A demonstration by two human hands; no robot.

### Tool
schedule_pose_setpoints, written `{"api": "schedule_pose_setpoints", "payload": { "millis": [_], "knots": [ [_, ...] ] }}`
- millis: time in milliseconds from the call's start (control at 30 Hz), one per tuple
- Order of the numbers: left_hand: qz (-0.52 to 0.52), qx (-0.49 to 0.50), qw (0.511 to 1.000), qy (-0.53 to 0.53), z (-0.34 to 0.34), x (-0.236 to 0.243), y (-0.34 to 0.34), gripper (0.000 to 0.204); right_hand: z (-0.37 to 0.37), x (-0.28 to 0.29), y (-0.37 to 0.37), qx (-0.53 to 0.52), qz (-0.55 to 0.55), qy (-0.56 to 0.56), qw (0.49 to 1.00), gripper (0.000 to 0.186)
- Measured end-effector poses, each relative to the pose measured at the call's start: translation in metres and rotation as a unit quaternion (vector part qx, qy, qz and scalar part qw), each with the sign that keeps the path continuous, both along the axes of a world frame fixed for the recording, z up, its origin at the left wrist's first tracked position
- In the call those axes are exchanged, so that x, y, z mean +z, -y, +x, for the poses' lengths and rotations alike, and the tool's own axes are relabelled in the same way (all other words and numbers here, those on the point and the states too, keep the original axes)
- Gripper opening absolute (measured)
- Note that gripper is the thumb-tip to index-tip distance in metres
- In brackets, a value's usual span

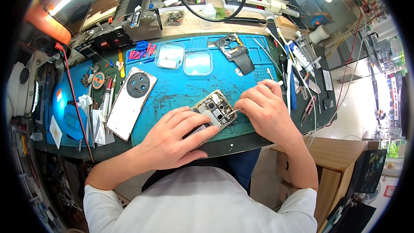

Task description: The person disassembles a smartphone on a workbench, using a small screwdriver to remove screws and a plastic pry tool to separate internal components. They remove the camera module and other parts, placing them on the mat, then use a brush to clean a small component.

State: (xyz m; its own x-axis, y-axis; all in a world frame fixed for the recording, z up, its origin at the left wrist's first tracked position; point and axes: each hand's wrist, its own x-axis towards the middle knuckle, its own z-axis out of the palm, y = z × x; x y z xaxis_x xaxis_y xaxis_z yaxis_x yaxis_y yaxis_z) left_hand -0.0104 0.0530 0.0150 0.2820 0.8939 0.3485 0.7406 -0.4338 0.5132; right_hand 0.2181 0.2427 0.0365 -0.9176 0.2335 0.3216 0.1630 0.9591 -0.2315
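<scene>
An opened phone (pixel 217 108) with exposed board and camera modules lies tilted on the blue mat (pixel 164 90). My left hand (pixel 174 136) grips its lower part, fingers draped across it and partly hiding it. Pinched in my right hand (pixel 263 112) is a thin pale tool (pixel 235 111), its tip at the phone's upper right edge. A white back cover with a round camera ring (pixel 127 108) lies at the left. Two clear plastic boxes (pixel 197 62) and a black bracket part (pixel 233 54) lie farther back.
Pens, brushes, tweezers and tubes (pixel 297 60) crowd the right, with cables hanging there. More tools and a second blue mat (pixel 64 95) are at left. A shelf with bins (pixel 177 0) runs along the back. A wooden cabinet (pixel 332 155) stands at lower right.
</scene>
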Motion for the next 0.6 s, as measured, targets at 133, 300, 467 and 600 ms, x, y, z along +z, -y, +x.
{"api": "schedule_pose_setpoints", "payload": {
  "millis": [133, 300, 467, 600],
  "knots": [
    [-0.024, 0.093, 0.995, 0.016, 0.011, 0.004, -0.006, 0.078, 0.000, 0.000, -0.001, 0.006, 0.005, 0.008, 1.000, 0.013],
    [-0.026, 0.133, 0.991, 0.009, 0.024, 0.002, -0.007, 0.080, -0.002, -0.008, -0.006, 0.026, -0.014, -0.003, 1.000, 0.013],
    [-0.027, 0.200, 0.979, 0.000, 0.039, -0.003, -0.013, 0.081, -0.002, -0.006, -0.009, 0.031, -0.034, -0.002, 0.999, 0.016],
    [-0.020, 0.242, 0.970, 0.029, 0.045, -0.010, -0.012, 0.078, -0.001, -0.007, -0.007, 0.031, -0.032, -0.003, 0.999, 0.007]
  ]
}}
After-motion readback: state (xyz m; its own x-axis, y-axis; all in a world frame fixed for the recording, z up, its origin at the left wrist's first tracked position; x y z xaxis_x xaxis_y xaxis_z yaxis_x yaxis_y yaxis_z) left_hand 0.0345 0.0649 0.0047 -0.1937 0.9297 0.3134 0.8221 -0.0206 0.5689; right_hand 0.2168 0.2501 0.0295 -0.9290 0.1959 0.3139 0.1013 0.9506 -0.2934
